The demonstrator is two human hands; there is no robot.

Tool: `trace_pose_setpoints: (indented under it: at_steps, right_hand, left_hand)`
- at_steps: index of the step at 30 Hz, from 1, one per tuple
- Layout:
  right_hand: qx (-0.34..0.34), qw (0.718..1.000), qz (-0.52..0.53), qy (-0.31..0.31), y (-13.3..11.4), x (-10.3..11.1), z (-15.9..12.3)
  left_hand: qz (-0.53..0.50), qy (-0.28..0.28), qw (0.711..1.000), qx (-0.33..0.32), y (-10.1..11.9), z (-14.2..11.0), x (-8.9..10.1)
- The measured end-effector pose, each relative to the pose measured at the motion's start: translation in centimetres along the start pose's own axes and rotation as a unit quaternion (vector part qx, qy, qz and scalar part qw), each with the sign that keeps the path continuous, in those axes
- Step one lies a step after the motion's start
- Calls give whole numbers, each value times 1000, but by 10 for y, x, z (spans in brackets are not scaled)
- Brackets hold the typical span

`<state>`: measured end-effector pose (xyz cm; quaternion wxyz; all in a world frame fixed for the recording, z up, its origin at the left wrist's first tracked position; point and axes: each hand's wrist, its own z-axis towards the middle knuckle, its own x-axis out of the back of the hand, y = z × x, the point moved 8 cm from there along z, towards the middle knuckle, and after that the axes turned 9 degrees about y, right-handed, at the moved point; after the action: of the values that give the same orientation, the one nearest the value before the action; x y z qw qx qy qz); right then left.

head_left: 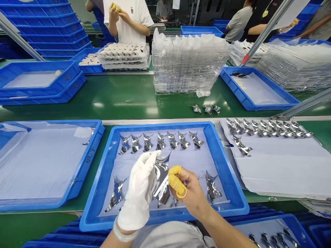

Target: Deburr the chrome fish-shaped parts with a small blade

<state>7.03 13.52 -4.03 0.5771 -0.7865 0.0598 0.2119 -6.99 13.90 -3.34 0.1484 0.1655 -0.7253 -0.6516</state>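
My left hand point(138, 189), in a white glove, is closed around the left side of a curved, mirror-like chrome part point(162, 179) with pointed corners, tilted above the tray. Yellow finger cots cover the thumb and forefinger of my right hand point(190, 189). Those fingers are pinched at the part's right edge. A small blue-ended item point(186, 182) shows among the right fingers; its kind is unclear. Below is a blue tray point(227, 168) lined with white sheet. Similar chrome parts point(160, 140) form a row at its far side, and others lie nearer me, partly hidden by my hands.
Left stands another lined blue tray point(89, 165). On the right, chrome parts point(243, 145) lie on stacked white sheets point(281, 168). Beyond, a green bench point(121, 93) bears clear plastic trays point(186, 65) and three small chrome parts point(207, 109). A metal post point(269, 31) slants at right; people work opposite.
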Motion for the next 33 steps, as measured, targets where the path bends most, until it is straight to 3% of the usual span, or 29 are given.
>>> trace_pose_setpoints:
  at_steps: [4,7,15,19,21,25,29,33]
  right_hand:
    - [6,1000,-13,-15,5,7,-2]
    - [23,999,-28,-16,5,11,-2]
    - [67,994,-77,-40,2,15,1]
    - [160,977,-139,-30,-12,15,-4]
    - [259,943,-211,-6,-28,16,-12]
    - [439,824,-358,16,-51,8,-32]
    - [489,762,-424,24,-54,4,-39]
    - [507,731,-457,16,-52,1,-42]
  left_hand:
    - [-33,68,997,33,4,2,6]
    - [-77,98,992,-13,9,-3,14]
    - [-54,47,977,-200,37,-23,15]
    - [-31,28,974,-224,42,-25,14]
    - [2,3,976,-219,41,-22,11]
    - [46,-42,970,-233,39,-17,7]
    - [36,-43,970,-235,36,-14,7]
    - [26,-8,983,-182,28,-9,12]
